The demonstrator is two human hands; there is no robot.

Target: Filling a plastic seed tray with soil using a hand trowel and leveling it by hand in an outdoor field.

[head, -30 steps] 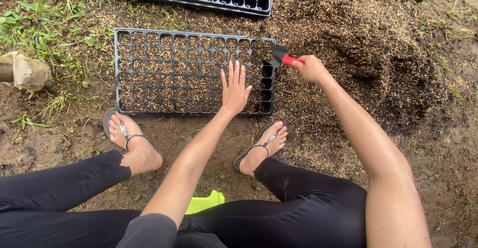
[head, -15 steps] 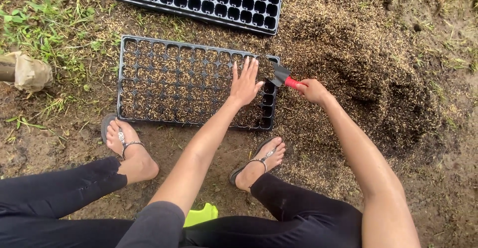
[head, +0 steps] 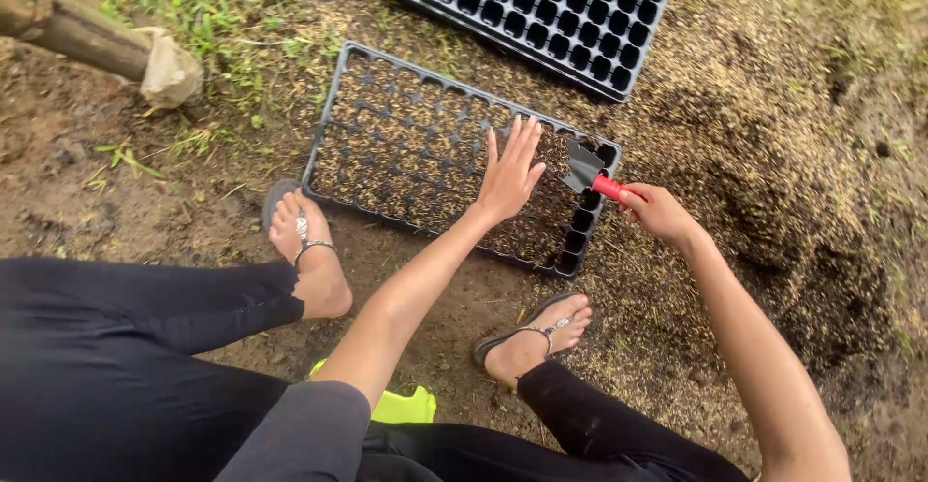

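A black seedling tray lies on the ground in front of me, most of its cells filled with brown husk mix. My left hand rests flat on the filled cells near the tray's right side, fingers spread. My right hand grips the red handle of a small trowel, whose dark blade sits over the tray's right end, where a few cells look dark and unfilled.
A second black tray with hollow cells lies beyond the first. A mound of husk mix spreads at the right. My sandalled feet flank the tray's near edge. A wooden post lies at the upper left, beside grass.
The trowel blade has come from the tray's right edge onto its right-hand cells. My left hand has stayed flat on the filled cells. The camera view has shifted and tilted.
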